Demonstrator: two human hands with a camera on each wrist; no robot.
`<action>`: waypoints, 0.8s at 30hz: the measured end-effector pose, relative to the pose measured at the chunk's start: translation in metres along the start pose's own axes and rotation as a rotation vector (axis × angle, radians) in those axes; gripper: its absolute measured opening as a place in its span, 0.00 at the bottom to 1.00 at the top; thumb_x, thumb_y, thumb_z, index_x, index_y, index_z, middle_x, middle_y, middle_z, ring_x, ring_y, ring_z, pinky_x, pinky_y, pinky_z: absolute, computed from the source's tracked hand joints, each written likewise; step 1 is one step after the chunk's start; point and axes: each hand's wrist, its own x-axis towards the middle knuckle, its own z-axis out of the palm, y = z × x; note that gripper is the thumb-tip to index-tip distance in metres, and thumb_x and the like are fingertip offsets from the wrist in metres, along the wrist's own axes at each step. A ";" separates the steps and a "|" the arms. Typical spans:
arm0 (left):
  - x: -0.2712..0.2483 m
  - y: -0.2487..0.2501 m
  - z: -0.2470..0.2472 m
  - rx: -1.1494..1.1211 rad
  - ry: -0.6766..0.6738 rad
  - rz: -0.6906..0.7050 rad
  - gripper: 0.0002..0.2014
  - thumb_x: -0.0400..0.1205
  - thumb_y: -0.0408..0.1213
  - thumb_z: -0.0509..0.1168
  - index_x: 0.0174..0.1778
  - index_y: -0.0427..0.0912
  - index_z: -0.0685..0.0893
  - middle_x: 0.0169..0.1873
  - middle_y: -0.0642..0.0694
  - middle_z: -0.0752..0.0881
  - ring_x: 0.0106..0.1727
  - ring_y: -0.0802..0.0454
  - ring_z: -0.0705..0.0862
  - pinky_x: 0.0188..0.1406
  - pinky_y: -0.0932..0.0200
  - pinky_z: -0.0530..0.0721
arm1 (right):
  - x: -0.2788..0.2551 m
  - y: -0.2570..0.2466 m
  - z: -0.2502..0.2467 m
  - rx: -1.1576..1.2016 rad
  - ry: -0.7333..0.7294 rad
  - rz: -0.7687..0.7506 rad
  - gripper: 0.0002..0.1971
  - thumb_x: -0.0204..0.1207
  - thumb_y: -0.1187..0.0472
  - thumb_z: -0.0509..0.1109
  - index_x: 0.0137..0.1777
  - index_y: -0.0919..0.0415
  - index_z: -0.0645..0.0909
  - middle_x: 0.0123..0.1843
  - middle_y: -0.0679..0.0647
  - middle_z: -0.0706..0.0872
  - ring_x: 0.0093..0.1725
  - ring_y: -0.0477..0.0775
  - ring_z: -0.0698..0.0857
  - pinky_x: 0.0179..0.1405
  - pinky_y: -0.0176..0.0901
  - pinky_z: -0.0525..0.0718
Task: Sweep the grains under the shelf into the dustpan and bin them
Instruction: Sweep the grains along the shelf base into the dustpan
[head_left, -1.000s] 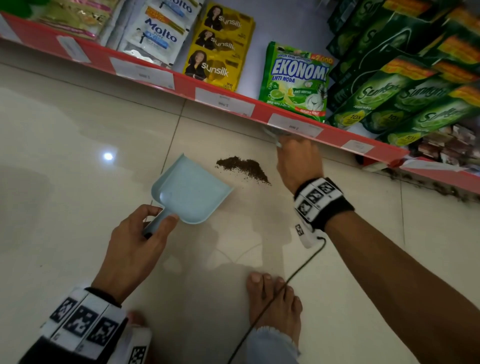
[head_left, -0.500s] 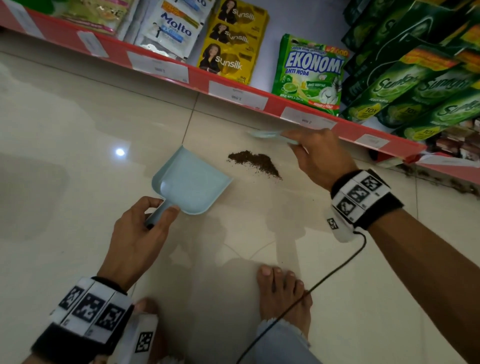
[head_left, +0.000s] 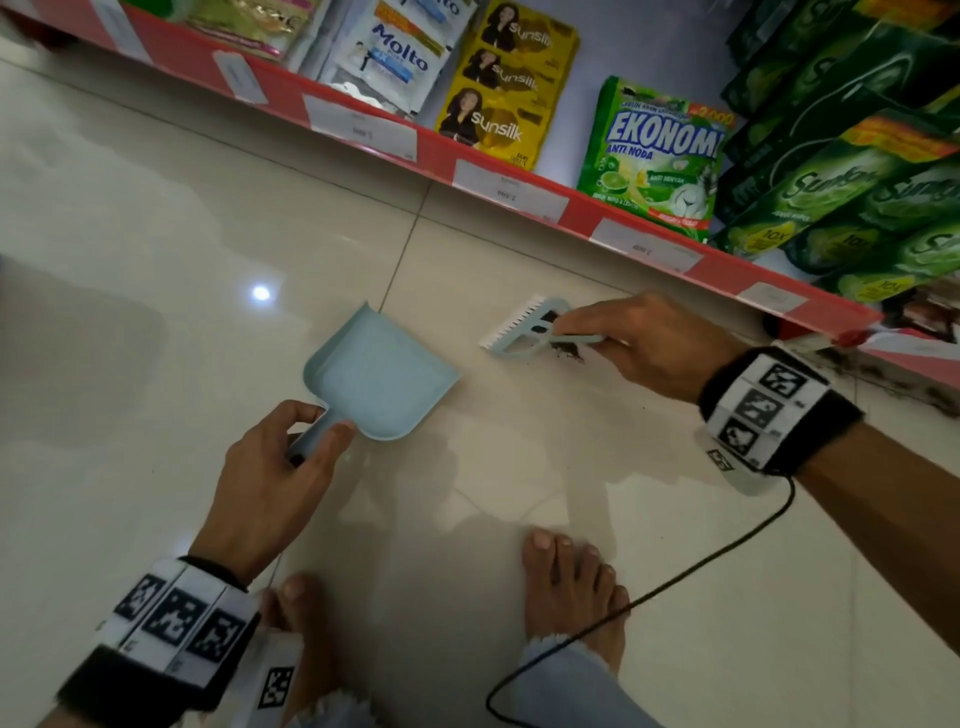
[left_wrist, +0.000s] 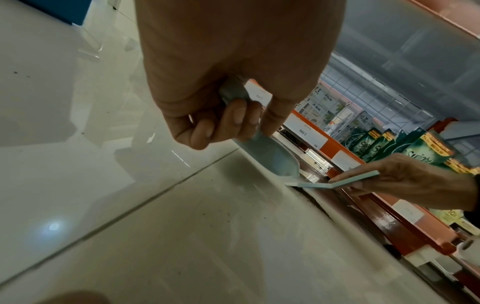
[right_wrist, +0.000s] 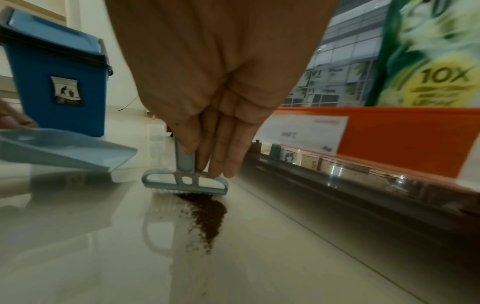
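Note:
A light blue dustpan (head_left: 379, 374) sits tilted on the pale tile floor, its open lip toward the right. My left hand (head_left: 275, 483) grips its handle (left_wrist: 233, 96). My right hand (head_left: 644, 348) holds the handle of a small light blue brush (head_left: 524, 327), whose white bristles point toward the dustpan. The brush head (right_wrist: 185, 184) stands over a pile of dark brown grains (right_wrist: 207, 214). In the head view the brush and my hand hide most of the grains (head_left: 569, 354). A gap of bare floor lies between brush and dustpan lip (right_wrist: 114, 160).
A red shelf edge (head_left: 519, 187) with price labels runs along the back, stocked with sachets and green pouches (head_left: 841, 197). A blue lidded bin (right_wrist: 59, 78) stands behind the dustpan. My bare feet (head_left: 571, 587) and a black cable (head_left: 675, 587) lie near the front.
My right hand has brought the brush down from by the shelf edge onto the grain pile, covering most of it. The dustpan and left hand stay about where they were.

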 end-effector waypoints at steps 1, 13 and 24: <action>-0.001 -0.001 0.001 -0.005 -0.001 -0.001 0.12 0.82 0.50 0.67 0.51 0.43 0.83 0.22 0.48 0.81 0.23 0.52 0.77 0.25 0.57 0.70 | -0.001 0.003 -0.005 0.003 0.042 -0.021 0.17 0.80 0.70 0.69 0.67 0.58 0.85 0.66 0.56 0.88 0.59 0.60 0.89 0.61 0.56 0.87; -0.001 0.000 -0.003 -0.004 -0.013 0.039 0.12 0.83 0.47 0.68 0.52 0.41 0.83 0.25 0.42 0.84 0.25 0.47 0.79 0.28 0.58 0.71 | 0.043 -0.006 -0.002 -0.059 -0.040 -0.096 0.20 0.79 0.68 0.63 0.69 0.60 0.84 0.68 0.60 0.86 0.60 0.66 0.89 0.57 0.63 0.87; 0.003 0.007 0.011 -0.032 -0.050 0.068 0.11 0.83 0.47 0.68 0.51 0.42 0.83 0.23 0.45 0.80 0.23 0.49 0.75 0.26 0.57 0.69 | -0.013 0.030 -0.012 0.050 0.126 -0.008 0.19 0.80 0.72 0.68 0.69 0.59 0.84 0.69 0.54 0.85 0.66 0.55 0.86 0.68 0.51 0.83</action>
